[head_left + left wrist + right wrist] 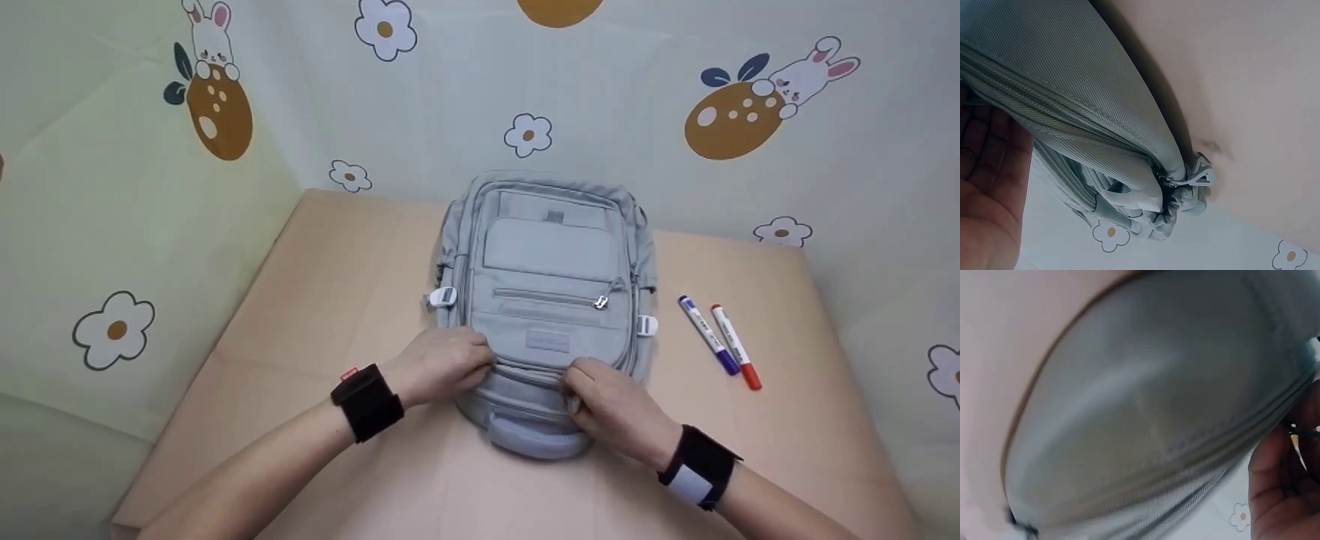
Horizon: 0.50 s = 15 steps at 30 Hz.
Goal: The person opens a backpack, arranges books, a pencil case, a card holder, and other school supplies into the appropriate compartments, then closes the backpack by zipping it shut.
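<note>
A grey-blue backpack (555, 247) lies on its back on the table, its padded top handle (536, 436) towards me. My left hand (450, 362) grips the fabric beside the curved zip at the near left; its fingertips are hidden behind the bag's edge in the left wrist view. In that view the zip (1055, 107) runs along the bag's side. At the near right, my right hand (619, 405) pinches a zipper pull, with a dark cord (1302, 432) showing between thumb and finger in the right wrist view. That view is blurred.
A blue marker (707, 335) and a red marker (736, 346) lie side by side right of the backpack on the beige table (315, 277). White side buckles (443, 297) stick out from the bag. A patterned cloth (450, 97) hangs behind and at the sides.
</note>
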Motion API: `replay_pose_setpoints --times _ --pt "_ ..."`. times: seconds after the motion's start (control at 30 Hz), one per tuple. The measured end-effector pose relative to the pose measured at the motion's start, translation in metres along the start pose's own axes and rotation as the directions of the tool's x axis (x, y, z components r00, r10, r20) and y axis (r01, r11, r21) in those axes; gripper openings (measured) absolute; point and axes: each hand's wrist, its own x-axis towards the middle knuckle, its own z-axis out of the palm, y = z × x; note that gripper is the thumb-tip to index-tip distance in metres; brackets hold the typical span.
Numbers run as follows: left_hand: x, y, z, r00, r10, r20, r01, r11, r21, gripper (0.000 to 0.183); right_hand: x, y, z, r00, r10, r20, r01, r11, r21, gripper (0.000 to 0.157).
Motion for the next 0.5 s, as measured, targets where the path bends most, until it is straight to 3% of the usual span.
replay_pose_setpoints --times 0.1,0.27,0.37,0.5 --pt "-0.001 0.0 0.001 1.0 -0.003 -0.008 0.003 1.0 0.001 0.01 -0.004 -0.002 -0.002 0.994 0.104 -0.017 -0.1 0.987 0.128 0.032" --pt "-0.003 0.001 0.001 1.0 -0.016 -0.02 0.016 1.0 -0.004 0.009 -0.01 -0.005 -0.008 0.96 0.279 0.002 -0.269 0.924 0.271 0.035" --pt "-0.004 0.001 0.001 0.999 -0.015 -0.033 0.015 1.0 0.007 0.008 -0.014 -0.005 -0.012 0.941 0.336 0.023 -0.328 0.9 0.285 0.037" --pt "-0.004 0.002 0.001 0.999 -0.014 -0.037 0.015 0.999 0.029 0.008 -0.022 0.001 -0.02 0.927 0.372 0.041 -0.371 0.899 0.231 0.036"
